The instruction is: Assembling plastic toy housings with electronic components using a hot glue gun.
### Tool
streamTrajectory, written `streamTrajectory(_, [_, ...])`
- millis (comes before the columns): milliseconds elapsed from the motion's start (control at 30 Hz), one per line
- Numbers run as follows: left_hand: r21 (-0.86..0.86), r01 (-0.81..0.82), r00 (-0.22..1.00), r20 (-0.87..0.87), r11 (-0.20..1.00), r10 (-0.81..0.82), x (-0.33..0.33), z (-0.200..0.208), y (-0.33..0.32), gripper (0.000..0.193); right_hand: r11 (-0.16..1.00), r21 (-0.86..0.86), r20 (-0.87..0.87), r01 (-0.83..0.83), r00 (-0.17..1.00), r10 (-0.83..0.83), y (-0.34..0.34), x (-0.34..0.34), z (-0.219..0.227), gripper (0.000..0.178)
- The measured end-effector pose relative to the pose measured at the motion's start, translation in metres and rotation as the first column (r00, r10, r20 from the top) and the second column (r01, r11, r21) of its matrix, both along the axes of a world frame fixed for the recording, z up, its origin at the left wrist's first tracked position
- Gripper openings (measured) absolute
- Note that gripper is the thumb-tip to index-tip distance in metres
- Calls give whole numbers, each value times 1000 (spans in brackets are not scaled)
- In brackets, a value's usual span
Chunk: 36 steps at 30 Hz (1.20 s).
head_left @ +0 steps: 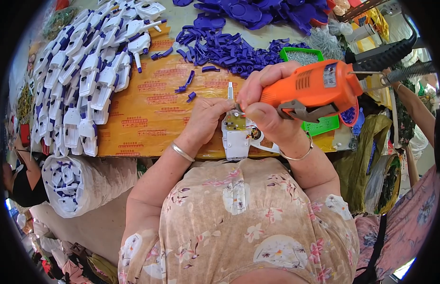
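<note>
My right hand point(272, 118) is wrapped round an orange electric screwdriver point(310, 87), whose tip points down and left. Its tip is hidden by my fingers near the upper part of an opened white plastic housing point(237, 146). Inside the housing sits a yellow-green circuit board point(236, 124), with wires and a round dark part point(254, 134) at its right. My left hand point(204, 118) pinches the neck of this housing, fingertips close to the right hand's. A pale narrow tube point(230, 89) sticks out beyond them. The housing lies at the table's near edge.
A heap of white and purple units point(89, 66) covers the left side. Small purple plastic parts point(229, 52) and larger purple pieces point(257, 12) lie behind. Green trays point(319, 125) stand right, one holding screws point(302, 57). A white sack point(106, 177) hangs front left. Another person's arm point(421, 111) shows right.
</note>
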<state>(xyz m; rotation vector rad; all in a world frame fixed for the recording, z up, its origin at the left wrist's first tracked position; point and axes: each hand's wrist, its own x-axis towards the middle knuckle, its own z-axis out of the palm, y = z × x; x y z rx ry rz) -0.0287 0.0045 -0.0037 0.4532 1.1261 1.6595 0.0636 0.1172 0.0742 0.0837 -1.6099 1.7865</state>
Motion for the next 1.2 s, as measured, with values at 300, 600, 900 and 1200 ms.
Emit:
streamTrajectory(300, [-22,9,998,58,1000,-8,-1,-3,-1,18,1000,11,-18,8,1000,-8,-1,1,2,48])
streamTrajectory(600, [-74,-19,999,-47,997,16,-1,2,0,19,966,253,27,-61,998,56,11,4,5,47])
streamTrajectory(900, [-130,-17,994,103,991,31,0,-1,4,18,981,182,19,-70,998,68,10,5,-1,48])
streamTrajectory(1200, [-107,-34,992,116,994,46,-1,-2,3,18,971,220,28,-93,996,89,10,7,-1,49])
